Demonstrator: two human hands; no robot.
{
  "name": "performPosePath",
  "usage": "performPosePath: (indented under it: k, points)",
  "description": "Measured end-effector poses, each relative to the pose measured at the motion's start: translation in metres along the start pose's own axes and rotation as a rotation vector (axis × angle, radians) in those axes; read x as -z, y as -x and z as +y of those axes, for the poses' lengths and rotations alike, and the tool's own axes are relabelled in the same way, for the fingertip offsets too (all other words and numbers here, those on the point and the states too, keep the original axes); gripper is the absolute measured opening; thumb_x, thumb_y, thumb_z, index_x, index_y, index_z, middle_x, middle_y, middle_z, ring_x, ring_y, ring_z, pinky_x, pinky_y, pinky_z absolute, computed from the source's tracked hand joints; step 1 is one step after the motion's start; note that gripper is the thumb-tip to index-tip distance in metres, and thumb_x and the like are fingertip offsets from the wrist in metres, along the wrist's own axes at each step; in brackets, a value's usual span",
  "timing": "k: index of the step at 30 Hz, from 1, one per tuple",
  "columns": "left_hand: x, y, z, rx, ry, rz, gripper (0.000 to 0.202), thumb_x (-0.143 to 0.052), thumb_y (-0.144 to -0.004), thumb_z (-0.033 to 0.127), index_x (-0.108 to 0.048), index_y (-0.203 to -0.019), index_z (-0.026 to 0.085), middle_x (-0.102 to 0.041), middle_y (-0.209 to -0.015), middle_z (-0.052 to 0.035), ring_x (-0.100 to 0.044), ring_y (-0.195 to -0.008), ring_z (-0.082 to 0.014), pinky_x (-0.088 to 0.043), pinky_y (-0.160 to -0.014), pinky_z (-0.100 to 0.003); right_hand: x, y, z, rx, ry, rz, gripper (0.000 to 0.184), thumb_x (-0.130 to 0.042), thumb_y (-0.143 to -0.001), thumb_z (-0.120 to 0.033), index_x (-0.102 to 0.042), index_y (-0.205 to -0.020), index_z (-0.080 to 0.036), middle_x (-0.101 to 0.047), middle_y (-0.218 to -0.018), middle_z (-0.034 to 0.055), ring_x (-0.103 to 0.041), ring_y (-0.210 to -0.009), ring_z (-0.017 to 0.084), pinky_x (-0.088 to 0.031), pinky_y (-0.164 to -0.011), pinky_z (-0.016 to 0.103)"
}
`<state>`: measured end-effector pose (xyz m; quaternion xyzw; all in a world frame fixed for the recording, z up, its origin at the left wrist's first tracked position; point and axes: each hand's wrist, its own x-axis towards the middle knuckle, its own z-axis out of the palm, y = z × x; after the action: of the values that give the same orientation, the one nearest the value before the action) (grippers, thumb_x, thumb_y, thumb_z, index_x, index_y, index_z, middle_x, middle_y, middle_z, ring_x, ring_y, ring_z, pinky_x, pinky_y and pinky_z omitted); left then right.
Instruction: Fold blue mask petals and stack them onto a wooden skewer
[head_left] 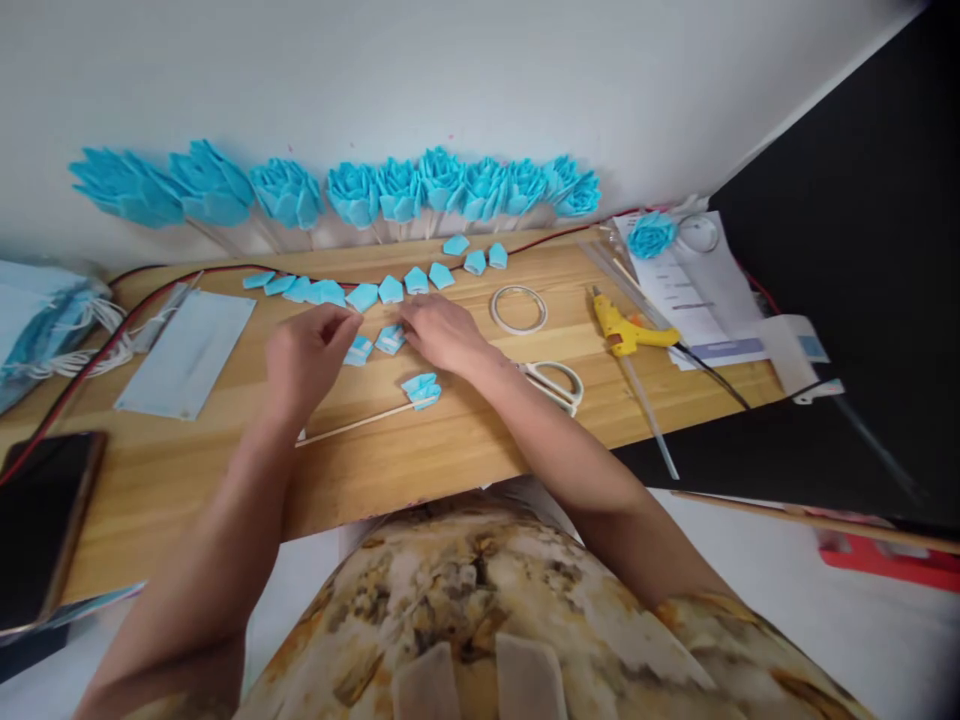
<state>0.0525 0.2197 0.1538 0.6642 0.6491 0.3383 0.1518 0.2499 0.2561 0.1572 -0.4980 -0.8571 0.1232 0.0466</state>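
Note:
My left hand (pixel 311 355) is closed, thumb and fingertips pinched together beside a blue folded petal (pixel 362 297). Whether a piece sits in that pinch I cannot make out. Fingers bent downward and pressed together, my right hand (pixel 442 328) rests close by, its tips at the edge of another blue petal (pixel 390 339); what they grip is hidden. A third petal (pixel 358 350) lies between the two hands. Nearer to me, a wooden stick (pixel 356 425) ends in a small blue flower bud (pixel 421 390). More blue petals (pixel 416 280) form a row behind the hands.
Several finished blue flowers (pixel 352 193) on sticks lean along the wall. To the right are a tape roll (pixel 519 288), white-handled scissors (pixel 555 385), a yellow glue gun (pixel 626 325) and papers (pixel 682 290). A face mask (pixel 187 352) and a phone (pixel 49 520) lie left.

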Motion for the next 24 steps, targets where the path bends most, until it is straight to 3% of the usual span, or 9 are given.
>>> performPosePath:
  k: [7,11,14,20,24]
  points:
    - [-0.009,-0.001,-0.003,-0.045,-0.005,0.028,0.023,-0.061,-0.085,0.040,-0.072,-0.075,0.021,-0.062,-0.061,0.0003,-0.050,-0.057,-0.0145,-0.033,-0.056,-0.028,-0.005,0.005,0.010,0.037,-0.028,0.093,0.025,-0.049,-0.097,-0.016,-0.071,-0.109,-0.015,-0.073,-0.118,0.0130,-0.064,-0.111,0.029,-0.045,-0.088,0.038]
    - [-0.012,-0.001,-0.005,-0.067,0.001,0.013,0.023,-0.060,-0.087,0.036,-0.072,-0.076,0.020,-0.064,-0.064,-0.0007,-0.051,-0.058,-0.0142,-0.033,-0.057,-0.028,-0.004,0.007,0.011,0.019,-0.073,0.145,0.030,-0.050,-0.099,-0.019,-0.069,-0.123,-0.016,-0.073,-0.122,0.0127,-0.062,-0.115,0.030,-0.041,-0.092,0.040]
    - [-0.013,0.000,-0.004,-0.078,0.004,0.003,0.023,-0.060,-0.089,0.035,-0.072,-0.077,0.019,-0.067,-0.068,-0.0019,-0.053,-0.060,-0.0142,-0.035,-0.058,-0.028,-0.004,0.006,0.009,0.040,-0.044,0.105,0.031,-0.052,-0.101,-0.027,-0.069,-0.125,-0.015,-0.072,-0.124,0.0155,-0.061,-0.117,0.032,-0.039,-0.091,0.042]
    - [-0.015,0.001,-0.004,-0.154,0.008,0.011,0.019,-0.060,-0.089,0.026,-0.073,-0.078,0.019,-0.069,-0.071,-0.0024,-0.054,-0.062,-0.0145,-0.038,-0.061,-0.029,-0.013,0.003,0.006,0.098,-0.035,0.089,0.016,-0.058,-0.095,-0.021,-0.073,-0.100,-0.017,-0.073,-0.110,0.0138,-0.063,-0.107,0.031,-0.037,-0.084,0.040]
    - [-0.018,0.000,-0.007,-0.214,0.056,0.034,0.019,-0.061,-0.090,0.028,-0.077,-0.085,0.019,-0.070,-0.074,-0.0037,-0.056,-0.068,-0.0158,-0.042,-0.067,-0.030,-0.014,0.003,0.009,0.124,-0.154,0.188,0.010,-0.061,-0.091,-0.018,-0.070,-0.090,-0.018,-0.076,-0.096,0.0087,-0.066,-0.099,0.028,-0.037,-0.086,0.040]
